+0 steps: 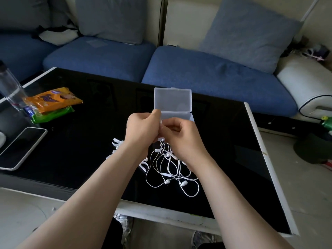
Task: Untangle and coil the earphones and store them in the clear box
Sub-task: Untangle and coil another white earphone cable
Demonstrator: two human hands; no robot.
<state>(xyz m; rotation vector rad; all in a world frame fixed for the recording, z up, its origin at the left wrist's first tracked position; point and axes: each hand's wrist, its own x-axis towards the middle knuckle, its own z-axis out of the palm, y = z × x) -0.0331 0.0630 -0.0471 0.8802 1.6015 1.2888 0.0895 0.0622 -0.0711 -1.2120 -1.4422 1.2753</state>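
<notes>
White earphones (170, 169) lie tangled on the black table (80, 141), just nearer than the clear box (172, 99). Left hand (142, 130) and right hand (185, 139) both pinch the cord in front of the box, apparently at one knot; fingertips are partly hidden. Box lid stands open. Snack packets (53, 101) sit well left of the box.

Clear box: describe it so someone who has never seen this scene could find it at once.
On the black table before the blue sofa, look just beyond the left hand and right hand gripping the earphones. The clear box stands there, lid raised. Unlike the orange and green packets at left, it is see-through.
</notes>
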